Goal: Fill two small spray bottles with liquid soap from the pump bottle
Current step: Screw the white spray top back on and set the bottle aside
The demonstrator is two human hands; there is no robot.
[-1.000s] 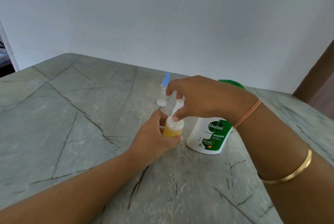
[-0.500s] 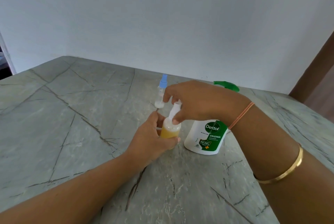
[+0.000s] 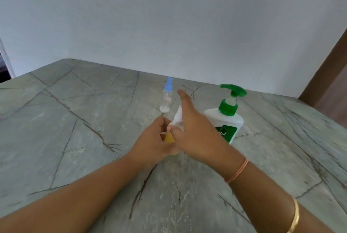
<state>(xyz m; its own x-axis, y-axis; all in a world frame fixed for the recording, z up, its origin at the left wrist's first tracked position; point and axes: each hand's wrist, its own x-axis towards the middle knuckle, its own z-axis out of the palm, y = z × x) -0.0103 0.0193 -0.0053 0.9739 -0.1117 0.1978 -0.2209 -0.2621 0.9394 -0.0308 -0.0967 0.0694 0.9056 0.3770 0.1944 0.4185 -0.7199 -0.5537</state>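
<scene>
Amber-filled cylindrical spray bottle (image 3: 169,138) in curled left-hand fingers (image 3: 159,125), right-hand fingers (image 3: 183,99) straight beside its smooth white cap (image 3: 177,118).

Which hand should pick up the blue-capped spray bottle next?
Right. The right hand has straight fingers pointing toward the blue-capped bottle, while the left hand is busy gripping the yellow-filled bottle. The right is likely the easier reach.
</scene>
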